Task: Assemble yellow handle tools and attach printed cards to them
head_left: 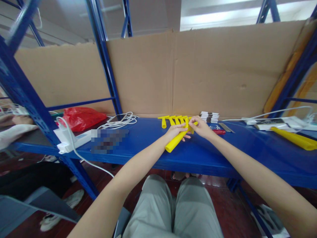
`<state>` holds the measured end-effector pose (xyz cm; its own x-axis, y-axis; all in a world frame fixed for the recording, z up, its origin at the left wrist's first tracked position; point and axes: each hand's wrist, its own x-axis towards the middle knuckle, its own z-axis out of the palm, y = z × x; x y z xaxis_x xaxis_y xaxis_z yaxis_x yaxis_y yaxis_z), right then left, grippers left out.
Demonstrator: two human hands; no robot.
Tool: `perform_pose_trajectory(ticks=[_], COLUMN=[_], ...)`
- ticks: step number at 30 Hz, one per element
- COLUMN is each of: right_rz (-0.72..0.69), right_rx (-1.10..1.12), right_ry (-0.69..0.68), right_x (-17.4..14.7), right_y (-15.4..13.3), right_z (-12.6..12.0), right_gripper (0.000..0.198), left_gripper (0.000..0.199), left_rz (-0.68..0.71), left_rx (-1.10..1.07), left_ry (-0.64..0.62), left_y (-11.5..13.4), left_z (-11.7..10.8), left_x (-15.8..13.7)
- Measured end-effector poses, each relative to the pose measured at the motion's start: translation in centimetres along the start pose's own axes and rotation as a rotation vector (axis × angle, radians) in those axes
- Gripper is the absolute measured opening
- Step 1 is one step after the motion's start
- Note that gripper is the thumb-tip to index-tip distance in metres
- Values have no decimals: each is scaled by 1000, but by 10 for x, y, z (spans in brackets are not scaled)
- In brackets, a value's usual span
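Note:
A yellow plastic tube (174, 143) with a wide open near end is held slantwise above the front of the blue tabletop (146, 134). My left hand (176, 131) is closed around its upper part. At the far end of the tube, my right hand (199, 127) pinches with thumb and fingertips; what exactly lies between them is partly hidden. Just behind my hands, several yellow T-shaped pieces (163, 123) lie in a row. White packets (209, 117) are stacked to the right of them, with a red and blue packet (218, 131) in front.
A metal strip (226, 127) lies right of the packets. Farther right are another yellow tube (294, 138) and white boxes (279, 123). On the left are a power strip (83, 138), coiled white cable (125, 120) and a red bag (83, 118). Cardboard (210, 72) walls the back. A co-worker's arm (17, 127) shows far left.

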<state>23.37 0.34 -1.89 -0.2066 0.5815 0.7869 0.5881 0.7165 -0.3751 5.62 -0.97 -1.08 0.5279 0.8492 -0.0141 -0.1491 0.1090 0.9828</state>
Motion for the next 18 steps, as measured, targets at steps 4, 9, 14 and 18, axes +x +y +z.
perform_pose_trajectory(ticks=[4, 9, 14, 18], right_rz=[3, 120, 336, 462], right_rx=[0, 67, 247, 416], right_ry=[-8, -6, 42, -145], right_x=[0, -1, -2, -5], right_y=[-1, 5, 9, 1], right_z=[-1, 2, 3, -4], right_gripper=[15, 19, 39, 44], left_gripper=[54, 51, 50, 54], left_rz=[-1, 9, 19, 10], left_rx=[4, 35, 58, 64], left_ry=[-3, -11, -23, -26], left_y=[-1, 0, 2, 2], left_z=[-1, 0, 1, 2], left_x=[1, -1, -4, -4])
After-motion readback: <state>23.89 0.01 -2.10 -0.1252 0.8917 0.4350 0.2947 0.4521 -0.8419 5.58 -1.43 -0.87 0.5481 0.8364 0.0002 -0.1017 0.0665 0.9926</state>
